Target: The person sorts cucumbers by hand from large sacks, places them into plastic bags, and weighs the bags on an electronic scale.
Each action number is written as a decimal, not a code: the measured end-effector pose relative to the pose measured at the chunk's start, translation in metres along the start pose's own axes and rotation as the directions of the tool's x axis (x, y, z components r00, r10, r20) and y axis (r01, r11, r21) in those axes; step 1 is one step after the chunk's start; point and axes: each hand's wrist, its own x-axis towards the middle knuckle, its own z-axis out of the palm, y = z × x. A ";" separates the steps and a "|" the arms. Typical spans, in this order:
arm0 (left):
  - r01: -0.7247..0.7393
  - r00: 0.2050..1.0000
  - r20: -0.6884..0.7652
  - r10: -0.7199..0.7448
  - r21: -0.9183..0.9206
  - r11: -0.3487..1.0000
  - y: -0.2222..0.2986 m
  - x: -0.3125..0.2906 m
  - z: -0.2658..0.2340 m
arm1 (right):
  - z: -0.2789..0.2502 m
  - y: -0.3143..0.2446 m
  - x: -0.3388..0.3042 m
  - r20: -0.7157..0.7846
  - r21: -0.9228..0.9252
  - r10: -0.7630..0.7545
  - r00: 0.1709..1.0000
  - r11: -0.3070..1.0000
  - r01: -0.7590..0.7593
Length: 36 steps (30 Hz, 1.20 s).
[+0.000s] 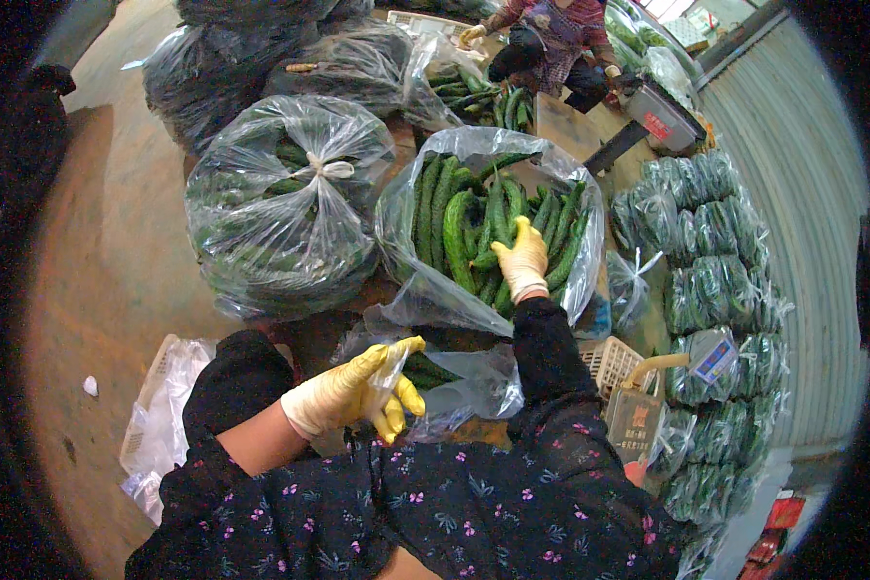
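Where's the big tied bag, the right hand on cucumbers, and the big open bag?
Big tied bag (282, 237), head view: clear side.
Right hand (523, 262), head view: back of the glove.
Big open bag (433, 298), head view: near wall.

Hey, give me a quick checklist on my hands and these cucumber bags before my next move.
1. Large open bag, mouth spread: ok.
2. Right hand at the cucumbers inside it: ok.
3. Right-hand grip secure: cannot tell, fingertips partly hidden.
4. Left hand touching clear film: ok.
5. Left-hand grip on that film firm: cannot tell.
6. Neighbouring large bag tied shut: ok, knot on top.
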 end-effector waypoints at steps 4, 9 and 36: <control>0.048 0.998 0.034 -0.050 0.038 0.998 -0.001 0.007 0.004 | 0.032 -0.031 -0.034 0.281 0.234 -0.032 0.959 0.972 -0.036; 0.077 0.995 0.056 -0.079 0.035 0.996 -0.004 0.009 -0.001 | 0.073 -0.057 -0.057 0.543 -0.008 0.286 0.790 0.942 -0.336; -0.006 1.000 -0.030 0.007 0.036 0.999 -0.002 0.004 0.000 | -0.033 -0.049 -0.101 0.562 0.668 -0.528 0.637 -0.165 -0.726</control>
